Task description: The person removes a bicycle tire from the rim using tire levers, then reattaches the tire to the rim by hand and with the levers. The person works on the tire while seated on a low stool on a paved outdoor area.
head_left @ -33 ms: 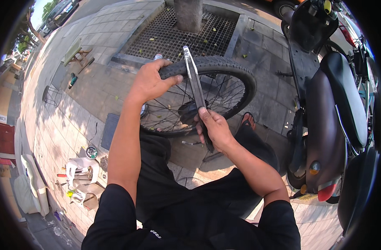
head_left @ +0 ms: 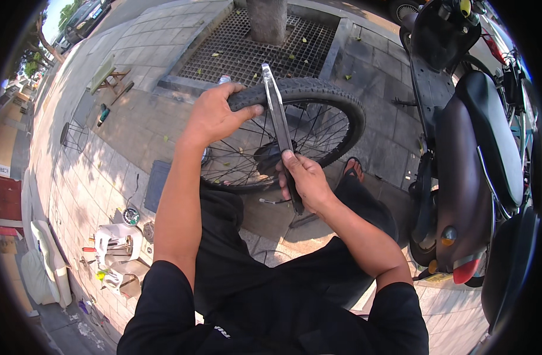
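Note:
A spoked wheel with a knobbly black tire [head_left: 342, 105] leans upright in front of my legs, with a bulky dark hub [head_left: 269, 158] at its middle. My left hand [head_left: 219, 115] grips the tire at its upper left, thumb over the near side and fingers over the tread. In my right hand [head_left: 301, 180] is a long, dark metal tire lever [head_left: 278, 115] with a bright, worn tip. The lever slants up across the spokes and the top of the tire, its tip rising past the tread. Whether it is hooked under the tire's edge, I cannot tell.
A parked scooter [head_left: 469, 154] stands close on the right. Beyond the wheel are a metal grate [head_left: 223, 53] and a tree trunk [head_left: 267, 23]. To the left lie a power drill [head_left: 103, 114], a wooden stool [head_left: 110, 76] and a white tool holder [head_left: 114, 239].

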`<state>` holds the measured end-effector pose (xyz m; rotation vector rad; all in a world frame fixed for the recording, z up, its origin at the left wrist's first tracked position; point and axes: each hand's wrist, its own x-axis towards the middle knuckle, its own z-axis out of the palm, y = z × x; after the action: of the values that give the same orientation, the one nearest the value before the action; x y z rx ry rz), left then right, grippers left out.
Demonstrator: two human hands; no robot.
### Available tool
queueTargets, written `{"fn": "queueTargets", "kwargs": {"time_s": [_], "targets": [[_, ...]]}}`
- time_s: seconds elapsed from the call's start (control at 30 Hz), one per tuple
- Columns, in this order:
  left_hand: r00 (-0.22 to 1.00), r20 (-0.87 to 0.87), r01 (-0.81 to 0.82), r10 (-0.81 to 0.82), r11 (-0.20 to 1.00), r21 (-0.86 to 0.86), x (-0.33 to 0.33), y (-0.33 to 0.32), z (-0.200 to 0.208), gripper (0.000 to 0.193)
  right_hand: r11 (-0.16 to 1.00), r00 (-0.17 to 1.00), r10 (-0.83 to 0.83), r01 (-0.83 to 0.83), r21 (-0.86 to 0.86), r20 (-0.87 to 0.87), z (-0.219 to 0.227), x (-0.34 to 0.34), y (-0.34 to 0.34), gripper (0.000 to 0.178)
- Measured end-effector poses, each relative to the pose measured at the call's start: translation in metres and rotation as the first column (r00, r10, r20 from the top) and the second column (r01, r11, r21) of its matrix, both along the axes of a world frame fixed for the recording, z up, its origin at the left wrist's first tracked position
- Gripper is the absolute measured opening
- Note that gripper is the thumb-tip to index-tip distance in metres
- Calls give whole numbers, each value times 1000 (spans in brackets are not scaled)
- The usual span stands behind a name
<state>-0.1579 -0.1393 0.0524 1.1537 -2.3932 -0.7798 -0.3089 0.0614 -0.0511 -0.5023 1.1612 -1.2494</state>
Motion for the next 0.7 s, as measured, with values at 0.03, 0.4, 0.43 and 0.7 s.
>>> {"fn": "queueTargets", "kwargs": {"time_s": [0.03,0.4,0.43,0.7], "targets": [[1000,20,-19,19,999,-33,-4,3,3,57,1000,1000,-7,6,4,10,-1,0,-1,50],[993,78,-88,86,996,26,-5,3,4,46,1000,998,21,-22,-16,-52,-11,3,1,51],[993,91,-83,80,996,35,-6,1,4,48,999,999,18,-20,-28,-48,-12,4,2,51],[992,-69,113,-107,988,103,4,6,7,64,999,993,18,-21,-26,-120,-8,0,3,53]]}}
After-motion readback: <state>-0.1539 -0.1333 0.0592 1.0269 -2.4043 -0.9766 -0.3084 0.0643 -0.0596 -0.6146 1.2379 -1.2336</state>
